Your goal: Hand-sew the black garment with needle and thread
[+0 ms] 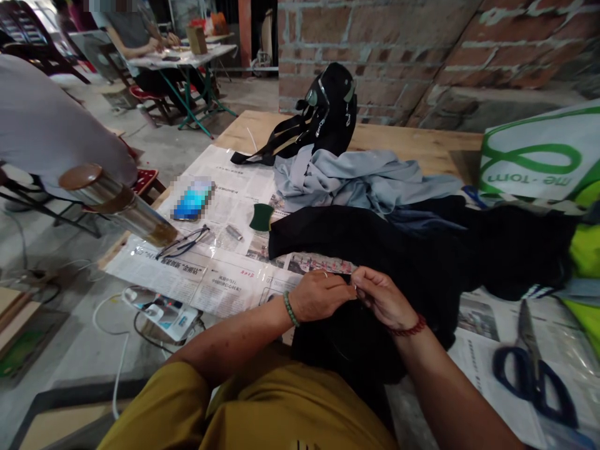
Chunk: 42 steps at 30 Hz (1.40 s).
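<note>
A black cloth garment (356, 231) spreads over the table and hangs down into my lap. My left hand (321, 297), with a green bead bracelet and a ring, is closed on a part of this cloth. Right beside it, nearly touching its fingertips, my right hand (387, 300) is closed in a pinch against the cloth. A tiny pale glint shows at those fingertips; what they pinch is too small to name. Blue-handled scissors (534, 375) lie to the right of my right forearm.
Newspaper (220, 275) under clear plastic covers the table. On it are a phone (193, 200), glasses (185, 242), a tall flask (126, 209), a green pad (261, 217) and grey cloth (347, 175). Behind stand a black bag (332, 106) and a white-green bag (539, 153). Other people sit leftward.
</note>
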Motion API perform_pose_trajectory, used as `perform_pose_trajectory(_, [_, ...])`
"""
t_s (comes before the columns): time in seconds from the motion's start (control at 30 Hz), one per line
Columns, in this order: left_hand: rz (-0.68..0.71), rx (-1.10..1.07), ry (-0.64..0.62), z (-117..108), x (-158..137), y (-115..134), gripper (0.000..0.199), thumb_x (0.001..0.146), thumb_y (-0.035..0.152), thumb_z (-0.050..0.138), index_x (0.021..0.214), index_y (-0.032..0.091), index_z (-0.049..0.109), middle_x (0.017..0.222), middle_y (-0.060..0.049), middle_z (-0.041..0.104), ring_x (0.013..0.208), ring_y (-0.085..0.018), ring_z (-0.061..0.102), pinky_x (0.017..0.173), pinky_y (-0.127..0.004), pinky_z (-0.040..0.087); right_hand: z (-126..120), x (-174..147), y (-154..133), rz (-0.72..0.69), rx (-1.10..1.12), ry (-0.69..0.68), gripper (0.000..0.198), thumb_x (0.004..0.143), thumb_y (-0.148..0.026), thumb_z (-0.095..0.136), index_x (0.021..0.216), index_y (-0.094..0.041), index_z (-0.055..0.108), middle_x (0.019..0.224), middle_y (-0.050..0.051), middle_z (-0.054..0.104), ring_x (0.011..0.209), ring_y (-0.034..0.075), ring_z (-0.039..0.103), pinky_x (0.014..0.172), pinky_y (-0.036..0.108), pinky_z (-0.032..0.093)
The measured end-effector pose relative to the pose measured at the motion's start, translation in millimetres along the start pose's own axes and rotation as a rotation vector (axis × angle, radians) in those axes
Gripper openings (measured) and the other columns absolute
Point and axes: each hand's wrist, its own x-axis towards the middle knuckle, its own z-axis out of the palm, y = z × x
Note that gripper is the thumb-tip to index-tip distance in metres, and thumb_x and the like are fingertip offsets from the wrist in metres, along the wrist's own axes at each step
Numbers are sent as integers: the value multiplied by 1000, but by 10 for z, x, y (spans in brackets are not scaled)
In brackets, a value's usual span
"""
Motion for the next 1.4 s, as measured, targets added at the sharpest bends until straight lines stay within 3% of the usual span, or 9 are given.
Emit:
perform_pose_trajectory(0.37, [-23, -76, 157, 7, -2, 38, 21, 87, 18, 44, 85, 17, 65, 72, -2, 65, 66, -11, 59, 66, -23, 46, -11, 7, 26, -39, 34, -43, 37, 68, -46, 68, 59, -17, 47, 46, -6, 36, 40, 3, 27, 37, 17, 17])
perform_pose_trajectory(0.5, [-141, -120, 182, -15, 7, -13, 19, 87, 18, 46, 85, 16, 65, 72, -3, 65, 67, -11, 59, 66, -22, 47, 5, 0, 66, -31, 3, -43, 37, 65, -48, 69, 60, -17, 50, 49, -7, 35, 39, 2, 26, 35, 17, 16])
perform_pose_trajectory(0.63, [-241, -249, 142, -45, 47, -88, 22, 88, 22, 45, 82, 14, 65, 74, -5, 64, 70, -12, 60, 68, -23, 48, 46, 5, 85, -23, 4, 6, 38, 63, -50, 69, 61, -17, 52, 51, -7, 35, 39, 3, 27, 33, 17, 19])
perform_pose_trajectory(0.77, [-378, -519, 127, -92, 103, -88, 18, 85, 24, 51, 80, 14, 65, 75, -5, 66, 71, -12, 60, 70, -24, 49, 50, 16, 78, -20, 31, 22, 35, 65, -49, 69, 62, -17, 55, 53, -6, 36, 40, 4, 29, 32, 17, 22])
perform_pose_trajectory(0.9, [-544, -775, 25, -146, 131, -71, 15, 80, 23, 56, 81, 13, 66, 78, -5, 68, 73, -13, 62, 71, -25, 49, 20, 20, 79, -1, 63, 28, 33, 67, -48, 68, 63, -17, 55, 51, -5, 36, 40, 4, 31, 32, 16, 22])
perform_pose_trajectory(1.13, [-646, -977, -124, -110, 93, -133, 23, 68, 22, 68, 89, 14, 66, 89, -4, 69, 84, -16, 62, 81, -29, 47, 4, 19, 75, 27, 56, 12, 33, 67, -48, 67, 62, -18, 54, 49, -5, 38, 39, 4, 31, 33, 19, 20])
perform_pose_trajectory(1.4, [-830, -1218, -254, -115, 100, -111, 21, 66, 27, 69, 80, 11, 67, 65, 1, 63, 54, -7, 53, 51, -17, 41, 7, 28, 120, -1, 27, 24, 35, 67, -47, 67, 60, -17, 52, 49, -6, 40, 41, 4, 31, 38, 18, 23])
